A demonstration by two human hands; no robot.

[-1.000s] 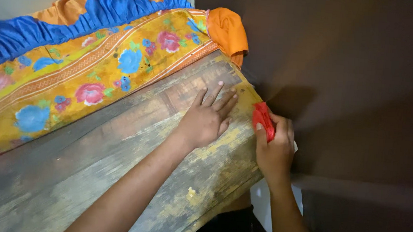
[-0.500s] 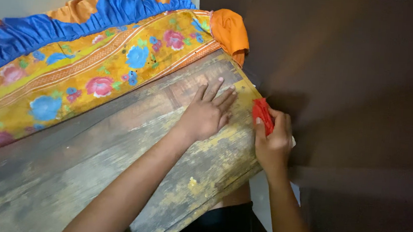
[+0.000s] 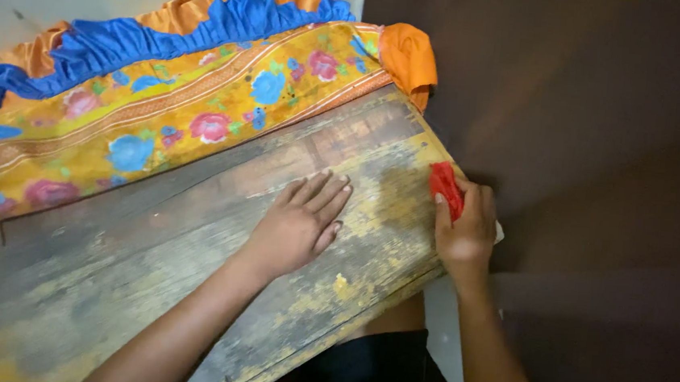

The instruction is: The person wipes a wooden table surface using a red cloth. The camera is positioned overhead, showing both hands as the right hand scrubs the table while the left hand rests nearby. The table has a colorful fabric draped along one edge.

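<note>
Right hand around seemingly upright red cloth

The left hand lies flat on the wooden board; the right hand sits at the board's right end — pressing a cloth, apparently against its edge. A fabric cover lies behind.

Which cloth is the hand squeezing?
The small red cloth, bunched in the right hand at the wooden board's end. The flowery yellow cloth and the blue frill lie untouched farther back.
</note>
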